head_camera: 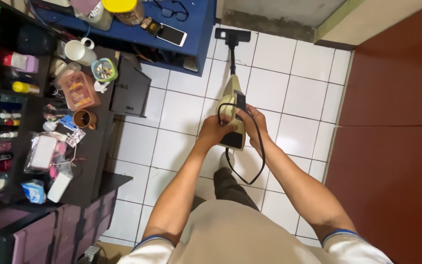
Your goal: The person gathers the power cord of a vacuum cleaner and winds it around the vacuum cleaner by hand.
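Two hands grip a pale stick vacuum point(232, 115) near the middle of the scene. Left hand point(217, 131) is wrapped around the left side of its body, and right hand point(253, 122) is closed on the right side, fingers over the dark panel on top. A black cord point(261, 161) loops from the body, past the right wrist, and hangs toward the person. The vacuum's black tube runs far to a black head point(232, 34) resting on the white tiled floor point(299, 93), just beside a blue shelf point(199, 36). A phone point(171, 34) and glasses point(174, 12) lie on that shelf. At left, a dark tabletop point(91, 161) carries a white mug point(79, 51), a brown cup point(84, 118) and assorted small bottles and packets. A reddish wall fills the right side.
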